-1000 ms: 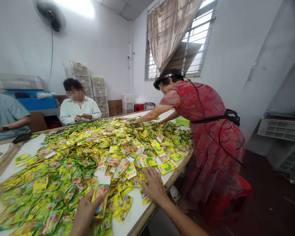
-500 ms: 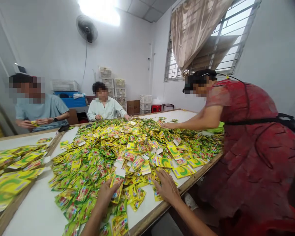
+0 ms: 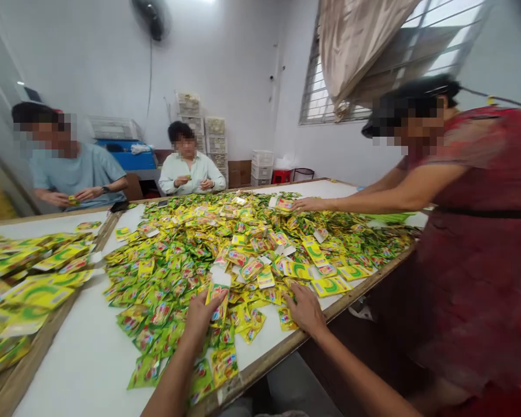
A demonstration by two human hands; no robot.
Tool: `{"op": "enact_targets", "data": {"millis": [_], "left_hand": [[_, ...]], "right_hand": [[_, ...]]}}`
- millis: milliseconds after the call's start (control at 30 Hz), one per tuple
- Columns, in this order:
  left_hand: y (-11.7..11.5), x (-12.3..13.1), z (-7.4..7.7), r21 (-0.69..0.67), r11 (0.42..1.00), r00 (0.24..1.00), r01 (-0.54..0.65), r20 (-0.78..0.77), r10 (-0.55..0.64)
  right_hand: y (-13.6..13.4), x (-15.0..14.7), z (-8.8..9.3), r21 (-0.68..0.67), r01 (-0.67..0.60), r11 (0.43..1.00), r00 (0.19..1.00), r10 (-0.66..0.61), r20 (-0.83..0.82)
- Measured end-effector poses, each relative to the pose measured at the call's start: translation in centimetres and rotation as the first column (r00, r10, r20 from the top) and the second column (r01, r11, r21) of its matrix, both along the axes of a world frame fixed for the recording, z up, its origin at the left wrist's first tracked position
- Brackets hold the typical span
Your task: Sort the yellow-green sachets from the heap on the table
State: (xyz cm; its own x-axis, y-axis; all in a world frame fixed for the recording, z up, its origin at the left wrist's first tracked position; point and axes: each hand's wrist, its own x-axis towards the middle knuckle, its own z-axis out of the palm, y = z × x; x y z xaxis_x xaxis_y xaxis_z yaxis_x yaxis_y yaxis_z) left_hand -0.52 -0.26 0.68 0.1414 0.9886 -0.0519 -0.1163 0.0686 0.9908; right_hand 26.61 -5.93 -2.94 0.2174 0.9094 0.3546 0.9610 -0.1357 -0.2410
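My left hand [image 3: 201, 315] is closed around a small yellow carton [image 3: 219, 302] whose white end flap stands open at the top. Beside it, near the wooden table edge, my right hand [image 3: 306, 310] has its fingers apart and lowered over the sachets. Just under those fingertips lies a yellow sachet [image 3: 286, 319]; whether they touch it I cannot tell. A wide heap of green and yellow sachets [image 3: 173, 278] spreads around both hands. Flat yellow cartons [image 3: 330, 285] and more open-flapped ones lie on the heap ahead of my right hand.
A wooden rail [image 3: 99, 246] divides the white table; many yellow cartons [image 3: 56, 292] lie left of it. A person in red [image 3: 481, 243] leans over from the right, one hand on a carton. Two people [image 3: 82, 176] sit across, handling small items. Stacked crates [image 3: 217, 145] stand behind.
The view has tilted down and shifted left. The person in red leans further in on the right. The person in the pale shirt has drawn a hand back from the heap. My hands keep their pose.
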Motion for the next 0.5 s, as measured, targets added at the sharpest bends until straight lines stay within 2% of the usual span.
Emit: {"op": "enact_targets", "data": {"millis": [133, 233, 400, 467, 500], "left_hand": [[0.5, -0.8, 0.3, -0.081, 0.997, 0.974, -0.012, 0.223, 0.030], [0.7, -1.8, 0.8, -0.099, 0.995, 0.947, -0.002, 0.321, 0.034], [0.1, -3.1, 1.7, -0.004, 0.999, 0.951, 0.032, 0.308, -0.029], [-0.2, -4.6, 2.1, 0.035, 0.999, 0.961, 0.035, 0.272, -0.043], [-0.2, -6.0, 2.4, 0.039, 0.999, 0.972, 0.005, 0.235, -0.014]], "right_hand": [[0.6, 0.8, -0.8, 0.020, 0.006, 1.000, 0.999, -0.006, 0.034], [0.9, 1.1, -1.2, 0.039, 0.016, 0.999, 0.998, -0.018, 0.054], [1.2, 1.2, -1.4, 0.032, -0.023, 0.999, 0.997, 0.020, 0.076], [1.3, 1.2, -1.4, 0.036, -0.070, 0.997, 0.994, 0.067, 0.083], [1.4, 1.1, -1.3, 0.036, -0.097, 0.995, 0.992, 0.094, 0.084]]}}
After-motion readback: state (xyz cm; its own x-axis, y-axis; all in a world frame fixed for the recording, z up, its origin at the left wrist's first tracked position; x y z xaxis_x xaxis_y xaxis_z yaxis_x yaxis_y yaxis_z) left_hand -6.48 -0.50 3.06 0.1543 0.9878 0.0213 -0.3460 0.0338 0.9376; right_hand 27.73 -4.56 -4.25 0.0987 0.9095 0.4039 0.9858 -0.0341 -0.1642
